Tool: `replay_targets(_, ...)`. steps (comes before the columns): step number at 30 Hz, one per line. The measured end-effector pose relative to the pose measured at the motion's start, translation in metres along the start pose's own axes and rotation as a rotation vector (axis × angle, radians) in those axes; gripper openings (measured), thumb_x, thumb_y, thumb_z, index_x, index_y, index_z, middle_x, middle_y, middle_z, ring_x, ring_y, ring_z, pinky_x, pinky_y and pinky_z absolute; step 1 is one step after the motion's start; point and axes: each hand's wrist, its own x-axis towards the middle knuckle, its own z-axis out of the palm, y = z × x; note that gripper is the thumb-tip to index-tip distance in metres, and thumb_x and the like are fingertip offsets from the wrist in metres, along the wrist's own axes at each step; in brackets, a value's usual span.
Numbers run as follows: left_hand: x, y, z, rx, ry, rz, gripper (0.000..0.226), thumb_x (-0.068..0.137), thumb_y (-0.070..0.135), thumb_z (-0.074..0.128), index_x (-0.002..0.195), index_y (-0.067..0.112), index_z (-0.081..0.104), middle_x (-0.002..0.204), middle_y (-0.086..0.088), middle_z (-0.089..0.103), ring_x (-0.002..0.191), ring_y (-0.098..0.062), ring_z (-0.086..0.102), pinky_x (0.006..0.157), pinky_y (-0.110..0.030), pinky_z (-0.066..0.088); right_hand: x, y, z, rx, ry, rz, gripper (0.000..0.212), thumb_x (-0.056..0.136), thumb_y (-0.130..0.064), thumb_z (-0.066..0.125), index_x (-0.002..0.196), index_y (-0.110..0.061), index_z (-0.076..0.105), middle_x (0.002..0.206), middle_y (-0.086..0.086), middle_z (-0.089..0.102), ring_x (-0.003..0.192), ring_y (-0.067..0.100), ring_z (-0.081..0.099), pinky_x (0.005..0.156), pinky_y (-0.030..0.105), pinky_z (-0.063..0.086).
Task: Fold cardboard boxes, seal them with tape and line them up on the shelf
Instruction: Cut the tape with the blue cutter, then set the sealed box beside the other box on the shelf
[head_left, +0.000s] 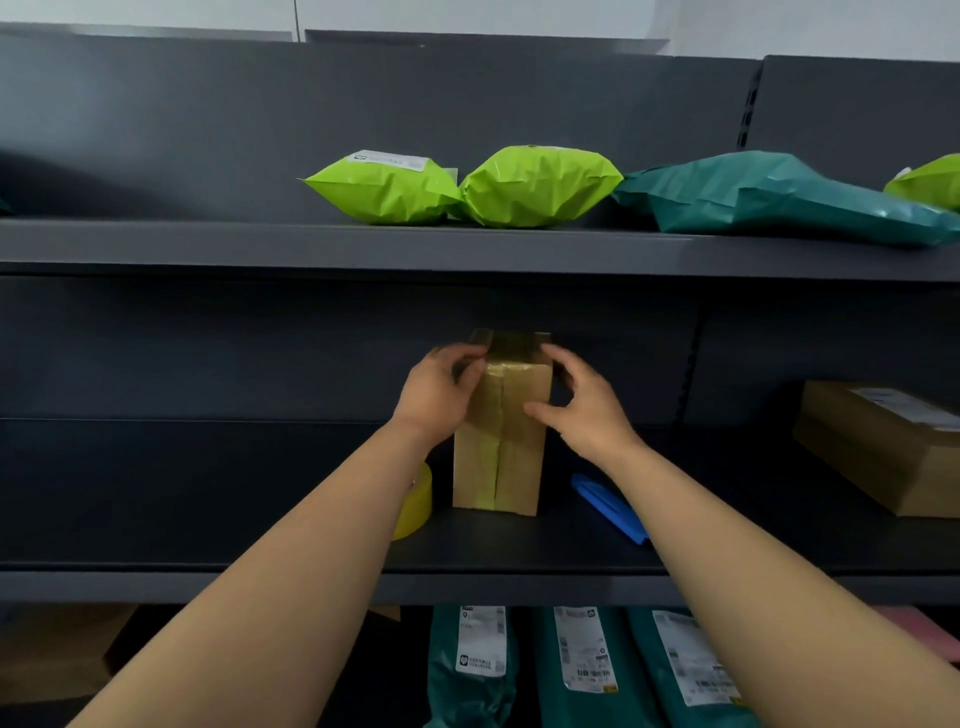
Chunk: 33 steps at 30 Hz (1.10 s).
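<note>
A small brown cardboard box (501, 447) stands upright on the middle dark shelf (519, 551), with clear tape running down its front seam and over its top. My left hand (441, 389) presses the box's upper left side, fingers curled over the top edge. My right hand (576, 400) sits at the upper right side, thumb on the front face and fingers spread behind the corner. A yellow tape roll (415, 504) lies on the shelf just left of the box, partly hidden by my left forearm.
A blue tool (608, 506) lies right of the box. A larger labelled cardboard box (883, 447) sits at the far right. Green and teal mailer bags (540, 187) fill the upper shelf. Teal labelled bags (576, 665) stand on the shelf below.
</note>
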Motion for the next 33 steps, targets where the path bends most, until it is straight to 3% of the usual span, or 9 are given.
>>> replay_targets(5, -0.005, -0.006, -0.002, -0.123, -0.039, -0.047, 0.036, 0.096, 0.028, 0.06, 0.131, 0.032, 0.055, 0.125, 0.001, 0.059, 0.114, -0.019, 0.058, 0.091, -0.045, 0.056, -0.011, 0.026, 0.01, 0.021, -0.138, 0.181, 0.074, 0.079, -0.057, 0.065, 0.145, -0.037, 0.038, 0.143, -0.004, 0.047, 0.132, 0.017, 0.045, 0.107, 0.038, 0.041)
replay_targets(9, -0.006, 0.005, -0.009, -0.247, 0.088, -0.142, 0.036, 0.096, 0.025, 0.06, 0.132, 0.025, 0.054, 0.121, -0.001, 0.058, 0.104, -0.022, 0.062, 0.068, -0.039, 0.062, -0.002, 0.001, -0.006, 0.083, -0.128, 0.136, 0.054, 0.093, -0.044, 0.057, 0.144, -0.038, 0.041, 0.141, -0.009, 0.049, 0.125, 0.011, 0.05, 0.099, 0.027, 0.042)
replay_targets(13, -0.014, 0.02, -0.02, -0.415, 0.162, -0.357, 0.038, 0.098, 0.026, 0.057, 0.134, 0.014, 0.052, 0.107, -0.001, 0.054, 0.092, -0.031, 0.066, 0.051, -0.034, 0.06, -0.007, -0.03, -0.027, 0.117, -0.163, 0.138, 0.044, 0.096, -0.042, 0.053, 0.139, -0.033, 0.048, 0.121, -0.01, 0.06, 0.102, 0.006, 0.059, 0.087, 0.023, 0.049)
replay_targets(16, -0.024, 0.026, -0.021, -0.451, 0.131, -0.415, 0.036, 0.098, 0.026, 0.057, 0.131, 0.01, 0.053, 0.098, 0.0, 0.054, 0.086, -0.031, 0.065, 0.059, -0.04, 0.061, -0.017, -0.036, -0.033, 0.084, -0.167, 0.19, 0.041, 0.095, -0.049, 0.052, 0.132, -0.033, 0.054, 0.113, -0.008, 0.064, 0.101, 0.012, 0.062, 0.094, 0.033, 0.05)
replay_targets(19, -0.031, 0.027, -0.022, -0.482, 0.114, -0.478, 0.033, 0.101, 0.025, 0.052, 0.132, 0.013, 0.051, 0.114, -0.009, 0.059, 0.081, -0.034, 0.069, 0.063, -0.041, 0.061, -0.023, -0.034, -0.037, 0.025, -0.079, 0.2, 0.036, 0.091, -0.05, 0.057, 0.119, -0.028, 0.063, 0.106, -0.006, 0.066, 0.096, 0.013, 0.063, 0.088, 0.032, 0.052)
replay_targets(23, -0.043, 0.024, -0.015, -0.378, 0.038, -0.52, 0.03, 0.103, 0.025, 0.047, 0.129, 0.013, 0.054, 0.102, -0.006, 0.06, 0.08, -0.029, 0.066, 0.067, -0.038, 0.06, -0.033, -0.021, -0.05, -0.141, 0.006, 0.193, 0.025, 0.086, -0.039, 0.069, 0.105, -0.023, 0.07, 0.103, -0.004, 0.068, 0.095, 0.014, 0.064, 0.085, 0.032, 0.053)
replay_targets(26, -0.06, 0.011, 0.005, -0.273, -0.083, -0.483, 0.032, 0.103, 0.028, 0.045, 0.134, 0.023, 0.051, 0.114, -0.006, 0.059, 0.093, -0.023, 0.061, 0.086, -0.04, 0.057, -0.048, -0.01, -0.049, -0.219, -0.153, 0.189, 0.037, 0.091, -0.037, 0.063, 0.127, -0.029, 0.06, 0.127, -0.006, 0.06, 0.113, 0.011, 0.056, 0.095, 0.026, 0.044)
replay_targets(30, -0.071, 0.001, 0.021, -0.262, -0.063, -0.419, 0.056, 0.101, 0.025, 0.048, 0.152, 0.032, 0.025, 0.133, -0.007, 0.055, 0.094, -0.018, 0.058, 0.081, -0.033, 0.052, -0.057, -0.017, -0.05, -0.236, -0.164, 0.162, 0.038, 0.09, -0.049, 0.059, 0.124, -0.032, 0.063, 0.138, -0.007, 0.052, 0.117, 0.008, 0.048, 0.094, 0.025, 0.038)
replay_targets(33, -0.075, -0.007, 0.024, -0.299, -0.051, -0.503, 0.07, 0.1, 0.031, 0.051, 0.156, 0.029, 0.01, 0.141, -0.005, 0.049, 0.116, -0.024, 0.054, 0.097, -0.04, 0.048, -0.062, -0.025, -0.057, -0.253, -0.261, 0.251, 0.078, 0.064, -0.072, 0.069, 0.133, -0.038, 0.055, 0.148, -0.006, 0.038, 0.133, 0.017, 0.039, 0.107, 0.034, 0.034)
